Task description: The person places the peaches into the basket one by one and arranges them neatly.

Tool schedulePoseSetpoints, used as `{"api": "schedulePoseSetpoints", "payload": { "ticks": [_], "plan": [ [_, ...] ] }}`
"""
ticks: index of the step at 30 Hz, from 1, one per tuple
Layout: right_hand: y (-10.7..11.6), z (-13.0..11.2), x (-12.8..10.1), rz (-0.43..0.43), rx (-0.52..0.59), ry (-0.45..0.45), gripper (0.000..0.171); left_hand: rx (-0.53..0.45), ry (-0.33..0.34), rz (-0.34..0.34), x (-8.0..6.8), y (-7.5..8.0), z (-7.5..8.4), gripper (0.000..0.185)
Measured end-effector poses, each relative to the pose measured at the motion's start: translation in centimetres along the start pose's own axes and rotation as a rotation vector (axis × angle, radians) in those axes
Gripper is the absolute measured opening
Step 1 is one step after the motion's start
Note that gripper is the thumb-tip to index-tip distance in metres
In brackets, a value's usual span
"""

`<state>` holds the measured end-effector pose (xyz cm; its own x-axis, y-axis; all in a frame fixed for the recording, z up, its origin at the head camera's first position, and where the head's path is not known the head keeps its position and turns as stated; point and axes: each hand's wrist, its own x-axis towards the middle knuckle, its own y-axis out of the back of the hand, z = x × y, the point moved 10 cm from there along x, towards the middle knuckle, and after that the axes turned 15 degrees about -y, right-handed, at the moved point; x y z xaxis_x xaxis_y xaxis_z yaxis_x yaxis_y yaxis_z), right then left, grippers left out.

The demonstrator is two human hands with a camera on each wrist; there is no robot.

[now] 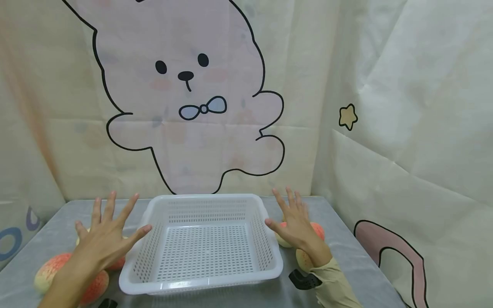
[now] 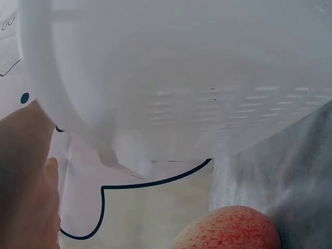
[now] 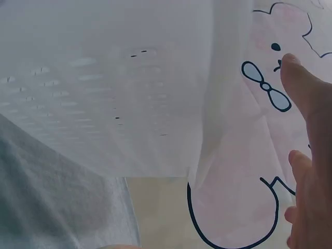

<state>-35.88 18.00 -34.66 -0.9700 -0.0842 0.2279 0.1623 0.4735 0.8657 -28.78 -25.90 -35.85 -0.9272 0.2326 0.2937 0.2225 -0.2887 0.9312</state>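
Observation:
A white plastic basket [image 1: 202, 284] with slotted walls and a perforated floor stands in the middle of the table. Left of it, my left hand [image 1: 103, 241] is held with fingers spread, its thumb tip overlapping the basket's rim in the head view. My right hand [image 1: 295, 226] is on the other side, fingers also spread, thumb close to the right rim. Neither hand holds anything. Several red-and-yellow peaches [image 1: 49, 273] lie under and around the left hand; one peach [image 2: 231, 231] shows low in the left wrist view. More peaches [image 1: 318, 230] lie partly hidden behind the right hand.
A grey cloth covers the table [image 1: 346, 256]. Behind it hangs a pale curtain [image 1: 300, 162] with a cartoon bear, and another pale sheet [image 1: 404, 141] closes the right side. A small black object [image 1: 304, 280] sits by the right wrist.

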Motion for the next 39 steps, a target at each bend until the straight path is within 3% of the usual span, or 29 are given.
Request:
{"api": "schedulePoseSetpoints", "payload": {
  "ticks": [6,10,16,39],
  "plan": [
    [-0.7,-0.1,0.1,-0.073,0.042,0.007,0.091,-0.024,0.002,-0.002,-0.2,0.2,-0.2,0.094],
    [-1.8,-0.2,0.2,-0.169,0.101,-0.012,0.094,-0.043,-0.012,0.009,-0.1,0.3,-0.1,0.096],
    [-2.9,-0.3,0.0,-0.292,0.201,-0.014,0.095,-0.146,-0.036,0.019,0.0,0.1,-0.2,0.1],
    [-3.5,-0.1,-0.5,-0.491,0.354,0.112,0.064,-0.256,-0.078,0.092,-0.3,1.5,-1.3,0.095]
  ]
}}
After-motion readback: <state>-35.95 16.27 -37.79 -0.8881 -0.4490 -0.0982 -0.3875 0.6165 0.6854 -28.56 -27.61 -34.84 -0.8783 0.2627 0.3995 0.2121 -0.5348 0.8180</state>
